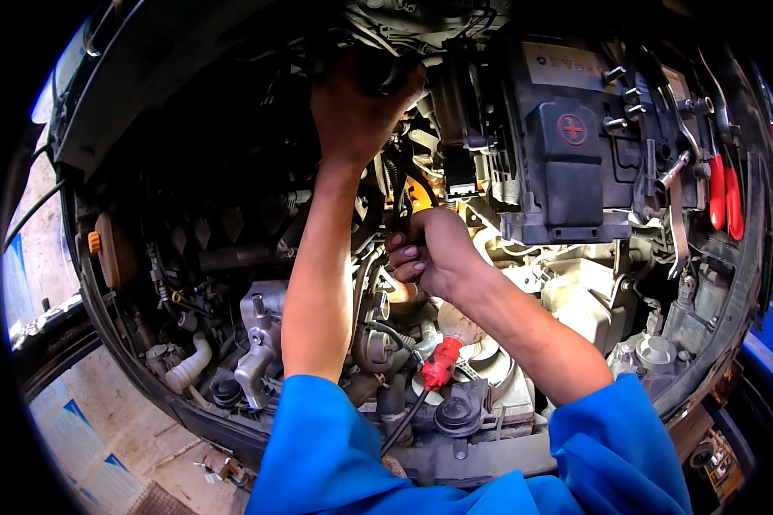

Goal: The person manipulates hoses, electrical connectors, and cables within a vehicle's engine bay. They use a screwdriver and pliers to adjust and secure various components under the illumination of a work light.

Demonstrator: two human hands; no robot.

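Both my arms reach down into a car's engine bay. My left hand (pixel 361 112) is at the far middle, among dark hoses and wiring; its fingers are lost in shadow. Closer in, my right hand (pixel 441 253) has its fingers curled beside dark hoses (pixel 395 184) and brightly lit metal parts. What those fingers grip, if anything, is hidden. An orange-yellow part (pixel 418 196) shows just beyond my right hand. Below that hand lies a screwdriver (pixel 441 365) with a red handle, its shaft slanting toward me.
A black battery (pixel 567 163) stands at the right, with several sockets (pixel 634 112) and wrenches (pixel 677 172) on it. Red-handled pliers (pixel 725 196) rest along the right edge. A silver metal housing (pixel 256 356) and a pale ribbed hose (pixel 189 365) sit at the near left.
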